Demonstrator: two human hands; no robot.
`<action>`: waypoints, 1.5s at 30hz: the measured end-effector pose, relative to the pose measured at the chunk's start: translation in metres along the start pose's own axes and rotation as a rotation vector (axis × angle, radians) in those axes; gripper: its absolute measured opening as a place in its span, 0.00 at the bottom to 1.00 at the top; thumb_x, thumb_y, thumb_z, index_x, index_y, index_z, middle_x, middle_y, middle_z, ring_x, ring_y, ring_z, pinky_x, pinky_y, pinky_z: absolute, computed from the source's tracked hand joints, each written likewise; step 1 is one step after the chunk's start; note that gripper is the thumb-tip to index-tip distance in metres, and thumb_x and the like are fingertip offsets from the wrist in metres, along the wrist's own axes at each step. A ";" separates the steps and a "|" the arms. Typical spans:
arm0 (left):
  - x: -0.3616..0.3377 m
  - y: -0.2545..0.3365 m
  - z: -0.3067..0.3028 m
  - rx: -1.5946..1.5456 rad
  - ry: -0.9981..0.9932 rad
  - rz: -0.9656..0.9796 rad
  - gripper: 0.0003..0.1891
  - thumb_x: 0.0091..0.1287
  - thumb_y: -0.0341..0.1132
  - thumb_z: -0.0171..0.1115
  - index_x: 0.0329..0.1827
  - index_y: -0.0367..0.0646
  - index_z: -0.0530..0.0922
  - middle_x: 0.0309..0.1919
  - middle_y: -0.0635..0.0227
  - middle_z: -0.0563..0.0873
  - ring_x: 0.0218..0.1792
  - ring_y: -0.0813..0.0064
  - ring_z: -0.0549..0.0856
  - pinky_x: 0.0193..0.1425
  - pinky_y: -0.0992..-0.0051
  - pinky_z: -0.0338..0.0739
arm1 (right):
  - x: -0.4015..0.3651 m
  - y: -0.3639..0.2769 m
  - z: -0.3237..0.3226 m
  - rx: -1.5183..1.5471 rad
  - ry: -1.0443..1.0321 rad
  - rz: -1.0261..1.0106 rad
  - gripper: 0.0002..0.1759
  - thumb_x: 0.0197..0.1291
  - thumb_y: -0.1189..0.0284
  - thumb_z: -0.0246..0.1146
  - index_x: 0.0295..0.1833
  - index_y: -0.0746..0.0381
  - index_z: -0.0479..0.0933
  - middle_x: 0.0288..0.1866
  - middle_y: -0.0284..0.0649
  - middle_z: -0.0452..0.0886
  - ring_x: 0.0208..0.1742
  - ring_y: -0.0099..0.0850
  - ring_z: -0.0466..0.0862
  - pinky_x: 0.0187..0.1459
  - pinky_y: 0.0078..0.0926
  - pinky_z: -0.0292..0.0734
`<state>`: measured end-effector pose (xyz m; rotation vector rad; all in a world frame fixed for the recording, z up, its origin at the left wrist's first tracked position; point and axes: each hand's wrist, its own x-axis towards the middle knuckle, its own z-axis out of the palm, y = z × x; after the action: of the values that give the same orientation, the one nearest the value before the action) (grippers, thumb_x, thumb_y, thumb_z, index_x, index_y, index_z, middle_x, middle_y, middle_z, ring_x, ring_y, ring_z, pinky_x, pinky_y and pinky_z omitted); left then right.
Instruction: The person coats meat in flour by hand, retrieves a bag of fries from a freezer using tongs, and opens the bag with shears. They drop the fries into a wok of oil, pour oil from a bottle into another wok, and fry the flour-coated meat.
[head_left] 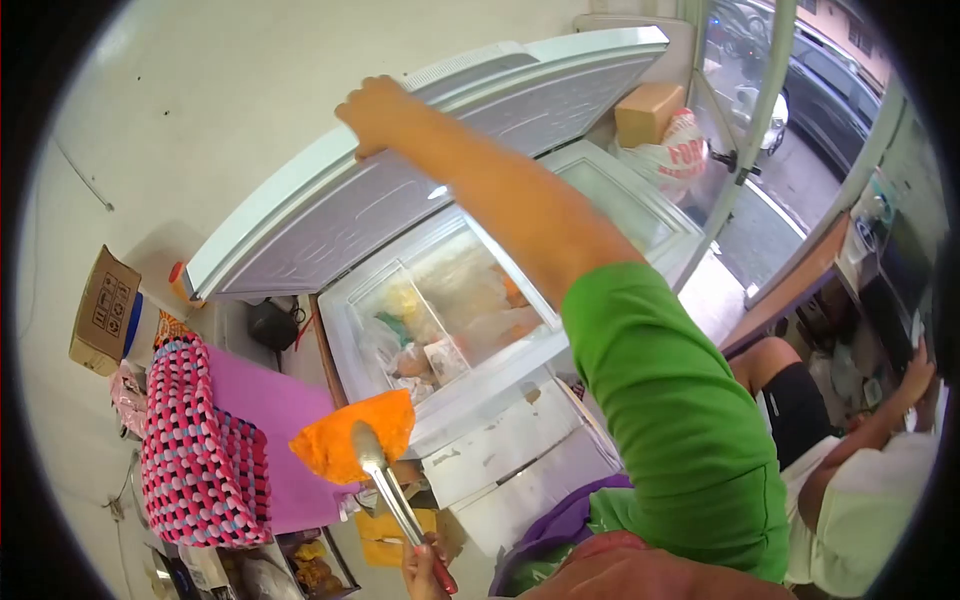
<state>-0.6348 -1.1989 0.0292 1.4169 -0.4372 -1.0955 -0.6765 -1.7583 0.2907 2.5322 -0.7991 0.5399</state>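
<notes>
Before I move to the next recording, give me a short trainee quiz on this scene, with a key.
1. Which hand holds the tongs?
2. True or false: the right hand grips the edge of the raised freezer lid.
3. Choose: the item at the tongs' tips is A green, B orange, C purple.

Key:
1. The left hand.
2. True.
3. B.
</notes>
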 end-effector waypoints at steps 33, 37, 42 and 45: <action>-0.236 -0.006 -0.107 -0.315 0.312 -0.005 0.27 0.65 0.43 0.59 0.64 0.41 0.66 0.41 0.75 0.77 0.29 0.89 0.71 0.33 0.88 0.67 | -0.523 -0.358 0.171 1.031 -0.457 -0.020 0.37 0.46 0.79 0.59 0.66 0.68 0.59 0.61 0.53 0.67 0.63 0.45 0.68 0.63 0.37 0.62; -0.287 -0.026 -0.162 -0.299 0.519 0.131 0.26 0.65 0.44 0.59 0.62 0.42 0.67 0.40 0.74 0.77 0.28 0.89 0.70 0.31 0.87 0.66 | -0.526 -0.513 0.091 0.971 -1.277 -0.844 0.33 0.53 0.65 0.58 0.64 0.64 0.61 0.51 0.54 0.75 0.52 0.48 0.77 0.52 0.40 0.72; -0.380 -0.032 -0.252 -0.258 0.780 0.207 0.22 0.66 0.44 0.56 0.59 0.42 0.68 0.39 0.74 0.77 0.28 0.88 0.70 0.31 0.86 0.66 | -0.487 -0.668 0.056 0.841 -1.074 -1.375 0.31 0.53 0.59 0.59 0.61 0.64 0.66 0.51 0.56 0.76 0.53 0.50 0.76 0.53 0.42 0.72; -0.444 -0.040 -0.306 -0.261 0.955 0.171 0.20 0.67 0.44 0.55 0.56 0.42 0.70 0.38 0.75 0.78 0.28 0.87 0.71 0.32 0.85 0.67 | -0.450 -0.737 0.075 0.665 -0.959 -1.347 0.30 0.51 0.62 0.59 0.60 0.63 0.68 0.53 0.55 0.75 0.54 0.49 0.76 0.54 0.41 0.72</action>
<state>-0.6146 -0.6621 0.0941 1.4575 0.2643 -0.2390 -0.5514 -1.0499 -0.1934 3.0573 1.1109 -1.0407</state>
